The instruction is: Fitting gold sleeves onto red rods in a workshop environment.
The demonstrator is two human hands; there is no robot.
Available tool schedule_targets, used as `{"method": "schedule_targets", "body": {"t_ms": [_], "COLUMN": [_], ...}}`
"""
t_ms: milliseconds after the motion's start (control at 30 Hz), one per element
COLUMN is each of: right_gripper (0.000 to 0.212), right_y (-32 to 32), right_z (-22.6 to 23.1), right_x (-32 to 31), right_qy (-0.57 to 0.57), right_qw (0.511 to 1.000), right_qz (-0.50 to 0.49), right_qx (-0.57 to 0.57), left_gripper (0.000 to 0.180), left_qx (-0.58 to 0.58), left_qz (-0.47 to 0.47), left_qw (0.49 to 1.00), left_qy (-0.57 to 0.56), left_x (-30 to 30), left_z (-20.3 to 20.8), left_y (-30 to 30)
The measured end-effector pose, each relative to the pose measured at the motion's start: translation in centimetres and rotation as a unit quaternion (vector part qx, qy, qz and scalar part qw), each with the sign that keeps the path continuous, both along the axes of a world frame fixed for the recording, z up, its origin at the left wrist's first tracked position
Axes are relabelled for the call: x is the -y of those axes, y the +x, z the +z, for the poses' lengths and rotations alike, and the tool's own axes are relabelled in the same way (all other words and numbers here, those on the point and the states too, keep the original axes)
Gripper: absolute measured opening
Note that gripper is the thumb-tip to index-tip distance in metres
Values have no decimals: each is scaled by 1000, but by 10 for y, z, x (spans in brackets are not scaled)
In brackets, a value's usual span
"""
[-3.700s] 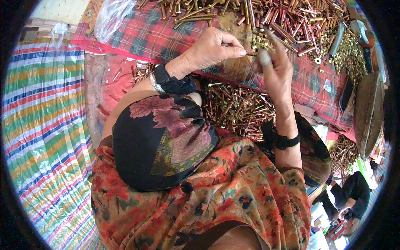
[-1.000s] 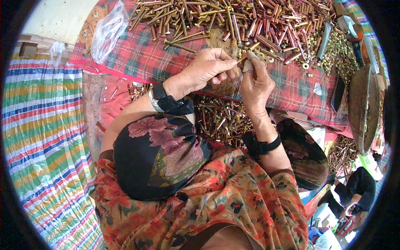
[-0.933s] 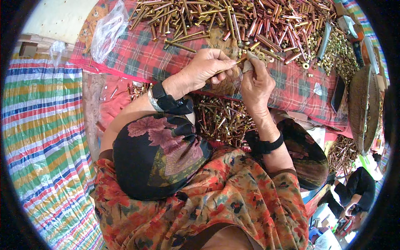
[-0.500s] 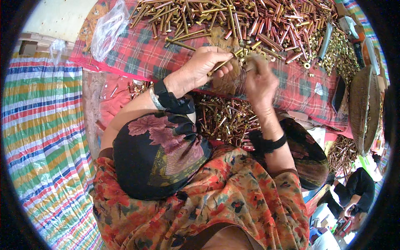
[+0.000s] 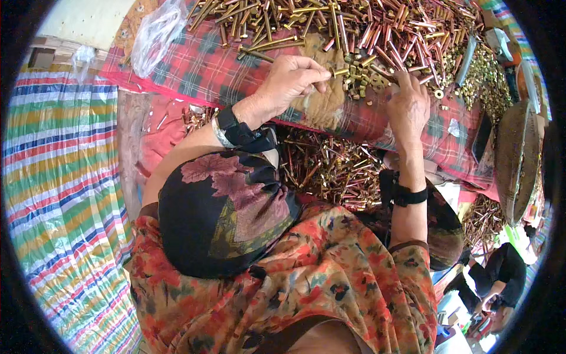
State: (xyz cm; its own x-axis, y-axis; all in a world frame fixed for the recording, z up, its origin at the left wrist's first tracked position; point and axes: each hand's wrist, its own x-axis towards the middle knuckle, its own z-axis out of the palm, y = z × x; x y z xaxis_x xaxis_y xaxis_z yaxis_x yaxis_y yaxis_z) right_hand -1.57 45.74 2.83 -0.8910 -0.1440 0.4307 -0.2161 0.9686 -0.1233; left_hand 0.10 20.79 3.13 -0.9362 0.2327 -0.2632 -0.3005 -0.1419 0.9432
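My left hand (image 5: pixel 290 84) is closed in a pinch on a brass-coloured bolt (image 5: pixel 340 72). The bolt's head end sticks out past the thumb and index finger, and the rest is hidden by the hand. My right hand (image 5: pixel 408 109) is at the near edge of the metal heap, its fingers curled down and closed. The fingertips meet the end of a dark metal sleeve (image 5: pixel 382 73); what they hold is hidden. Between the hands lies a small group of brass nuts and washers (image 5: pixel 361 81) on the cloth.
Red plaid cloth (image 5: pixel 221 74) covers the work surface, with heaped bolts and sleeves (image 5: pixel 377 26) on its far side. Small nuts (image 5: pixel 489 74) lie piled at right, near a woven basket (image 5: pixel 516 162). More bolts (image 5: pixel 330 168) lie below the edge. Another person (image 5: pixel 501 271) sits at lower right.
My right hand has moved right, away from the left hand, to the edge of the heap. My left hand has shifted slightly up and turned the bolt, whose shank no longer shows below the fingers.
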Motion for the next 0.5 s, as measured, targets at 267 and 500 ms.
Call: {"method": "schedule_targets", "body": {"t_ms": [267, 500], "right_gripper": [30, 30], "right_y": [12, 12], "right_z": [10, 6], "right_x": [23, 24], "right_qy": [-102, -112], "right_qw": [988, 985], "right_qz": [107, 120], "right_qx": [49, 56], "left_gripper": [16, 16], "left_qx": [-11, -24], "left_qz": [-15, -22], "left_qw": [999, 998], "left_qy": [-35, -55], "left_x": [2, 5], "left_z": [-2, 4], "left_y": [-3, -1]}}
